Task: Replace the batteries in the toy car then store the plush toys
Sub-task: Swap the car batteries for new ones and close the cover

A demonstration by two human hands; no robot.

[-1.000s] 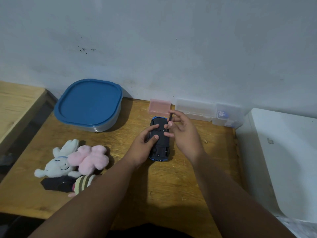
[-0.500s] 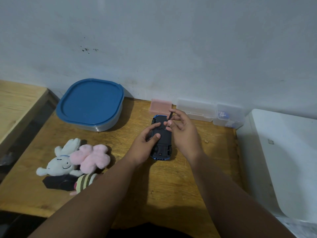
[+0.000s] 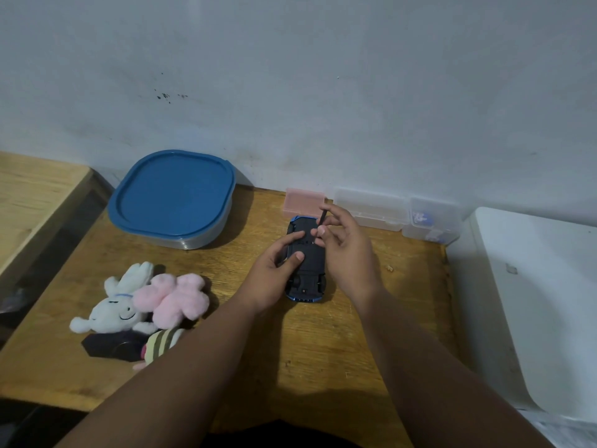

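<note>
Toy car (image 3: 310, 257): one unit with a blue body, lying upside down at the centre of the wooden surface (image 3: 323, 350). Its black moulded underside faces up, and it sits just near of one pink rectangular box (image 3: 303, 202). The left hand (image 3: 274, 273) grips its left side, thumb and forefinger on the underside. The right hand (image 3: 347, 250) pinches one thin dark tool (image 3: 322, 218), tip angled down at the underside. The hands sit just beside each other.

Plush toys, three, near left, touching:
- one white rabbit (image 3: 113, 305)
- one fluffy pink toy (image 3: 176, 299)
- one striped toy (image 3: 161, 342)

Far left: one rounded-square container (image 3: 174, 198) with a blue lid. Far right: two clear plastic boxes (image 3: 371, 208).
</note>
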